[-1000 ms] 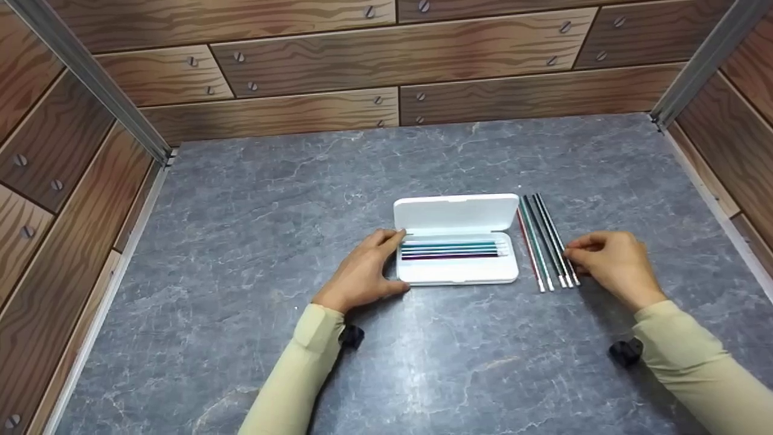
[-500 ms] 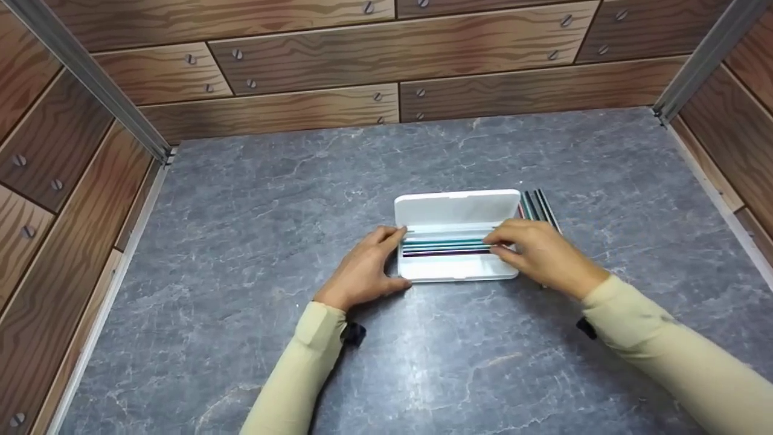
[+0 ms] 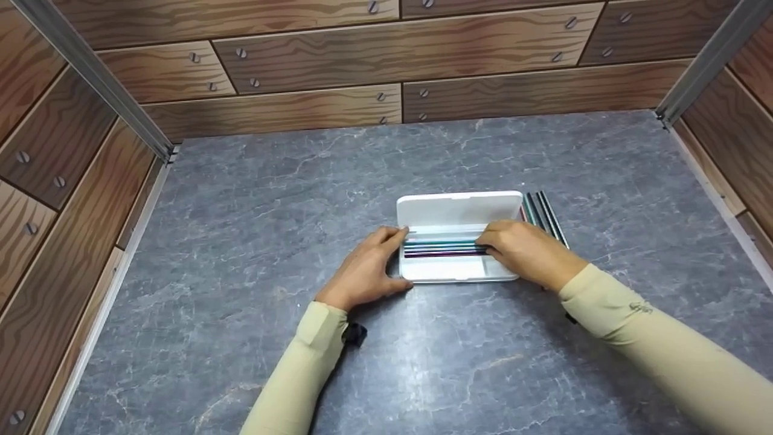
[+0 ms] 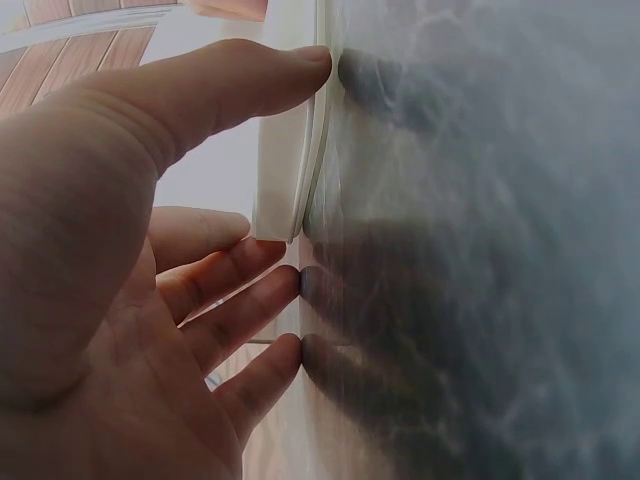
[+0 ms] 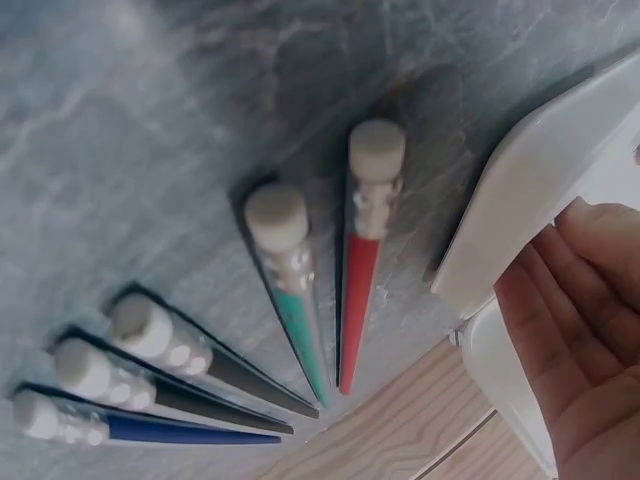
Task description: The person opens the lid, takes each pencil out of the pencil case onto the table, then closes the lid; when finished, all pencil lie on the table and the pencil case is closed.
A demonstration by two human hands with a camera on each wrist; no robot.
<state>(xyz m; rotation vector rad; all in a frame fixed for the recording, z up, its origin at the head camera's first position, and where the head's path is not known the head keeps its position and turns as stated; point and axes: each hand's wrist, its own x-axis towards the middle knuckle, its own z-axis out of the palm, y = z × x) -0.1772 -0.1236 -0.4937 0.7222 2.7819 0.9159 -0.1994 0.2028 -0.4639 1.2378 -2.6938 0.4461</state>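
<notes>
A white pencil case (image 3: 444, 270) stands with its lid (image 3: 459, 210) raised. Several pencils (image 3: 444, 248), teal, dark and purple, lie side by side in its base. At the case's left end, my left hand (image 3: 365, 275) holds it, thumb at the front edge and index finger at the back corner; the left wrist view shows the thumb along the case wall (image 4: 285, 165). My right hand (image 3: 525, 251) reaches over the right end, thumb and fingers pinching at the pencils' right ends. Those ends, with the exact contact, are hidden under the fingers.
Right of the case lies a group of loose pencils with white erasers: a red pencil (image 5: 360, 300), a green pencil (image 5: 298, 325), dark ones and a blue pencil (image 5: 190, 432). The grey marbled tabletop (image 3: 272, 199) is bounded by wood-patterned walls (image 3: 314, 66).
My right hand has moved left from the loose pencils to the right end inside the case, then slightly further left. My left hand has stayed at the case's left end.
</notes>
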